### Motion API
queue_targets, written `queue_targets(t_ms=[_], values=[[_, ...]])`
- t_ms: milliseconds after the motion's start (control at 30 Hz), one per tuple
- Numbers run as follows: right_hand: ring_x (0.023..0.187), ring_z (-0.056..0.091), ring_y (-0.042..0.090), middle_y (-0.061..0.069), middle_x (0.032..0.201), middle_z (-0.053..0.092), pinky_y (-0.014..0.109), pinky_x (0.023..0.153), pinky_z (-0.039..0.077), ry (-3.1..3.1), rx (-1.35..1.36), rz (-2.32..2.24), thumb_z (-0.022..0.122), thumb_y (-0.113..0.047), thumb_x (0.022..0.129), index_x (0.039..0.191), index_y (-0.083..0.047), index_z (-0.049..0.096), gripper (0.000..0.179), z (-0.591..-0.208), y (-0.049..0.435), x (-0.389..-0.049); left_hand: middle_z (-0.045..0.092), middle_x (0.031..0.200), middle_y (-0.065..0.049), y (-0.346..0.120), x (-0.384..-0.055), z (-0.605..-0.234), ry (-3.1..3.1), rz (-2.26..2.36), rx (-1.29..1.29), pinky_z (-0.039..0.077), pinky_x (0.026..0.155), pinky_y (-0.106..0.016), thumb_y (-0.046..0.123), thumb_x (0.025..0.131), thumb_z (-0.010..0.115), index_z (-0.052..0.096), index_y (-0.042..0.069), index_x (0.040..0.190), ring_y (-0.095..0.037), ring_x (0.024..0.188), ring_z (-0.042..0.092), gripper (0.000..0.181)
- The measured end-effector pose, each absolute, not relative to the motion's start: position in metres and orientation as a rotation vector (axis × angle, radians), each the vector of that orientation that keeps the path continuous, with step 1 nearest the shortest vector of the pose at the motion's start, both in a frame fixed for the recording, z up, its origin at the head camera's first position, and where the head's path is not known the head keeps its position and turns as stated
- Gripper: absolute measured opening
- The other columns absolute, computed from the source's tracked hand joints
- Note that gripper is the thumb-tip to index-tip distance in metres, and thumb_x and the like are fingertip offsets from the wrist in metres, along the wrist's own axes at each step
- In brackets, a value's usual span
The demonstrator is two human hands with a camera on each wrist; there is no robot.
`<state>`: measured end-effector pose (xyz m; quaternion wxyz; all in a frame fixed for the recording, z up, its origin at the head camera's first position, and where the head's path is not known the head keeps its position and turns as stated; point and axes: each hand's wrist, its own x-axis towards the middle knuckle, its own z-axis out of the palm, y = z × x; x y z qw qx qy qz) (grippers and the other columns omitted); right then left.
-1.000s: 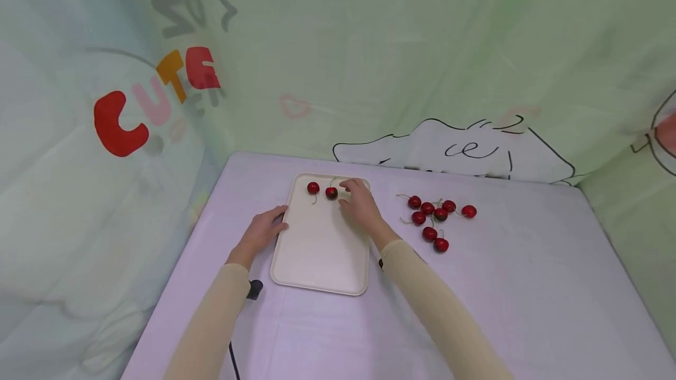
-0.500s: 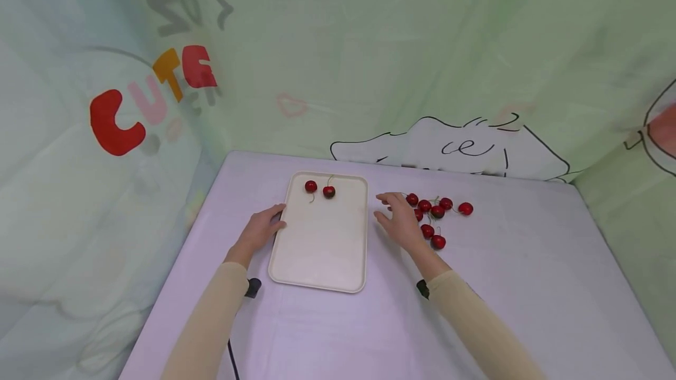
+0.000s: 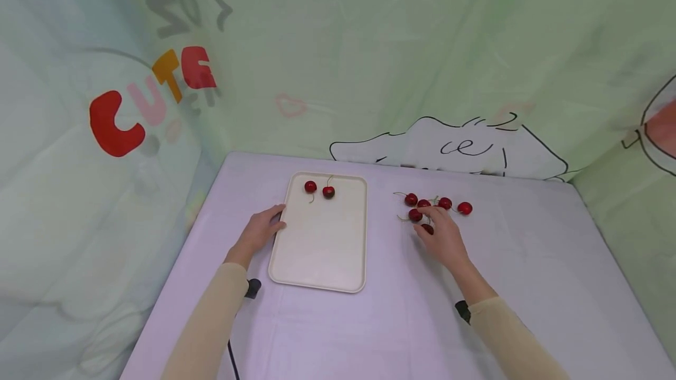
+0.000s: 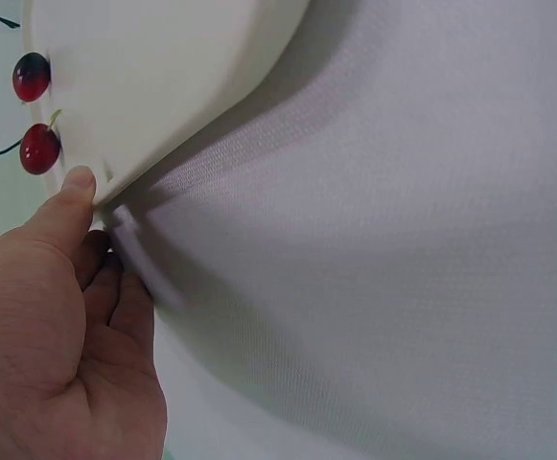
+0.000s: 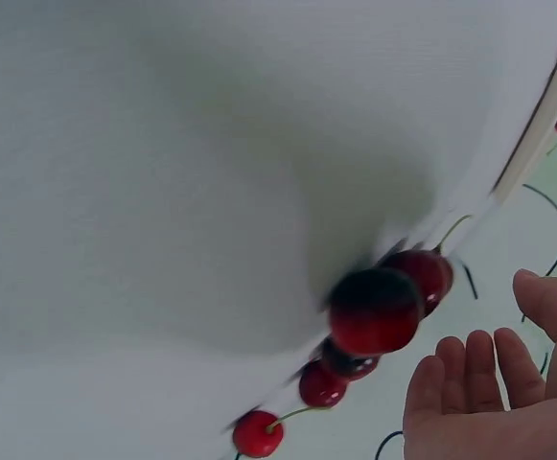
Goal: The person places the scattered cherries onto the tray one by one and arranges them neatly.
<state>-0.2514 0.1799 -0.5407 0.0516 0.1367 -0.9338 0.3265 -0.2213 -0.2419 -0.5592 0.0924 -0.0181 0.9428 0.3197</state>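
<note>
A cream rectangular tray (image 3: pixel 318 248) lies on the table, with two red cherries (image 3: pixel 328 192) near its far edge. My left hand (image 3: pixel 257 231) holds the tray's left side. In the left wrist view, its thumb (image 4: pixel 79 182) presses on the rim while the fingers curl below. Right of the tray is a loose group of several stemmed cherries (image 3: pixel 411 199). Over the near side of this group hovers my right hand (image 3: pixel 445 240), hiding some of them. The right wrist view shows its thumb and fingers spread, holding nothing, beside a dark red cherry (image 5: pixel 374 311).
A pale lilac cloth (image 3: pixel 327 333) covers the table. Printed hanging fabric (image 3: pixel 296 57) closes off the back and both sides. A black cable (image 3: pixel 233 359) runs under the left forearm. One cherry (image 3: pixel 465 208) lies at the group's right end.
My right hand has moved from the tray's upper right, across its edge, to the cherries on the right. The left hand stays at the tray's side; the two cherries on it lie still.
</note>
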Motion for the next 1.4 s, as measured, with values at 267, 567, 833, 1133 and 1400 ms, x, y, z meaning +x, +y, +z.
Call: queue_targets(t_ms=[267,567,833,1133,1400], values=[[0.113,0.047,0.035,0.02,0.124,0.049,0.055,0.093,0.045,-2.926,0.369,0.964,0.068,-0.015,0.083,0.123,-0.002,0.052,0.045,-0.561,0.206,-0.252,0.037,0.146,-0.008,-0.243,-0.222,-0.561,2.783,0.975,-0.073,0.026,0.114,-0.041,0.025,0.092,0.055,0.038,0.015,0.141,-0.027,0.136,0.031,0.053],[0.118,0.041,0.04,0.025,0.126,0.046,0.059,0.098,0.037,-2.94,0.393,0.893,0.07,-0.017,0.081,0.123,0.001,0.052,0.049,-0.572,0.218,-0.253,0.037,0.146,-0.008,-0.243,-0.222,-0.561,2.782,0.978,-0.073,0.026,0.114,-0.041,0.025,0.092,0.056,0.038,0.015,0.141,-0.027,0.136,0.032,0.053],[0.113,0.041,0.039,0.024,0.124,0.043,0.059,0.094,0.042,-3.012,0.412,0.889,0.073,-0.017,0.078,0.123,0.0,0.051,0.052,-0.563,0.222,-0.242,0.036,0.147,-0.008,-0.244,-0.222,-0.56,2.775,0.975,-0.077,0.026,0.115,-0.04,0.025,0.092,0.056,0.038,0.015,0.141,-0.026,0.137,0.03,0.053],[0.102,0.053,0.033,0.02,0.117,0.047,0.05,0.086,0.051,-3.047,0.437,0.848,0.069,-0.01,0.08,0.118,0.0,0.055,0.041,-0.565,0.23,-0.235,0.037,0.146,-0.008,-0.244,-0.223,-0.558,2.785,0.947,-0.064,0.026,0.115,-0.039,0.025,0.092,0.056,0.038,0.015,0.141,-0.025,0.136,0.031,0.053],[0.101,0.054,0.031,0.018,0.116,0.049,0.05,0.086,0.052,-2.955,0.329,0.957,0.067,-0.011,0.083,0.12,-0.002,0.053,0.041,-0.556,0.229,-0.236,0.035,0.147,-0.009,-0.243,-0.222,-0.559,2.778,0.945,-0.077,0.026,0.114,-0.04,0.025,0.092,0.056,0.037,0.015,0.142,-0.026,0.137,0.03,0.053]])
